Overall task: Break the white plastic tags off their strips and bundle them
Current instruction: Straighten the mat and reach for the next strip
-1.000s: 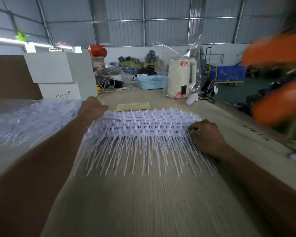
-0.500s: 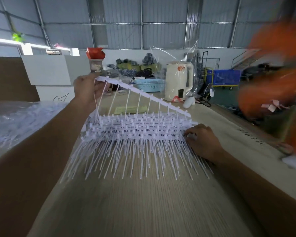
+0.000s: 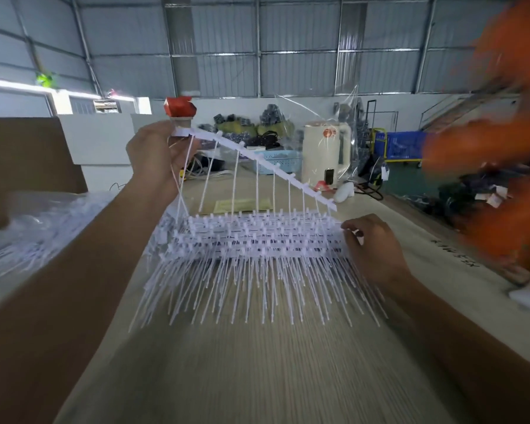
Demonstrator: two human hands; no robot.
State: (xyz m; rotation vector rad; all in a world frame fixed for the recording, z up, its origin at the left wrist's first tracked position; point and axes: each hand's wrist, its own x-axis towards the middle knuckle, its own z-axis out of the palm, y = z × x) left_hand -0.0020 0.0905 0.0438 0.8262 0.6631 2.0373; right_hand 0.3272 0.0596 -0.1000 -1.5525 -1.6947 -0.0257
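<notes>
Light, bendy, snappy tags [image 3: 251, 240]; left hand [image 3: 158, 154] pinching strip [image 3: 257, 159] above, right hand [image 3: 371, 252] pressing the pile's end.

Warehouse or light-industrial work shed: corrugated metal walls and roof [image 3: 303, 41] on steel framing across the top of the frame, long wooden worktable [image 3: 257, 377] below, blue trolley [image 3: 400, 145] at right centre, bagged goods [image 3: 257, 123] heaped against the far wall.
</notes>
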